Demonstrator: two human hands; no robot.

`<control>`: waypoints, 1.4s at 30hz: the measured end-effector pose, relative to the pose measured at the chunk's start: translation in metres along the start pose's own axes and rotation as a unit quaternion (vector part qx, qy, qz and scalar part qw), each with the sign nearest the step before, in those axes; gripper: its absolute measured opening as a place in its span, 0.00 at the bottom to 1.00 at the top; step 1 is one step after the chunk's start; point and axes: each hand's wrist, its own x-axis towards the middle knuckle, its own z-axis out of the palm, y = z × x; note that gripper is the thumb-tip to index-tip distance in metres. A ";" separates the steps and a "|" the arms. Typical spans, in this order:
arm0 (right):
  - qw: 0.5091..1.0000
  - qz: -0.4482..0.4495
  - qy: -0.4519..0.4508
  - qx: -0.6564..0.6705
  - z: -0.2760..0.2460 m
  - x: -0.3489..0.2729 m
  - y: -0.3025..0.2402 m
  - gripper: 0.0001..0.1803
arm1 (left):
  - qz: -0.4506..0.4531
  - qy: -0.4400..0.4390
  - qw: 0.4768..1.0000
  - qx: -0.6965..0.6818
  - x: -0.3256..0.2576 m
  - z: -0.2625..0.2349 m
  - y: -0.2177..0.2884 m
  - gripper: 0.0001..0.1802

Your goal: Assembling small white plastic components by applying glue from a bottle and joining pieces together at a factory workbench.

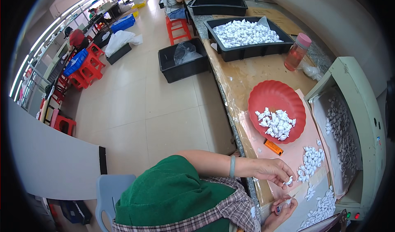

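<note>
My left hand [275,171], with a bangle at its wrist, reaches over the bench and pinches a small white moulded piece [289,181]. Below it, my right hand [284,210] is closed around a small bottle [281,207] whose thin tip points up toward that piece. Right beside my hands lies a loose pile of similar white pieces [311,161]. Another spread of them [323,209] sits closer to the lower right. Beyond my left hand, a red scalloped bowl [295,93] holds many more. A small orange bar-shaped object [273,147] lies by the bowl.
A pale green box-shaped machine [372,121] stands on the right, with white pieces inside its opening. Farther along are a black tray [251,51] of white pieces and a pink-lidded bottle [297,53]. A black crate [183,71] is on the floor; a co-worker [176,0] sits beyond.
</note>
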 end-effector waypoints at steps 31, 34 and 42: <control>0.993 -0.084 0.084 0.007 -0.006 0.021 -0.025 0.19 | -0.051 0.048 0.997 0.028 -0.029 0.014 0.009 0.18; 0.991 -0.109 0.070 -0.017 -0.011 0.021 -0.032 0.20 | -0.072 0.044 0.996 0.030 -0.022 0.007 0.005 0.18; 0.977 -0.187 0.032 -0.100 -0.016 0.005 -0.038 0.21 | -0.085 0.047 0.995 0.021 -0.022 0.009 -0.004 0.20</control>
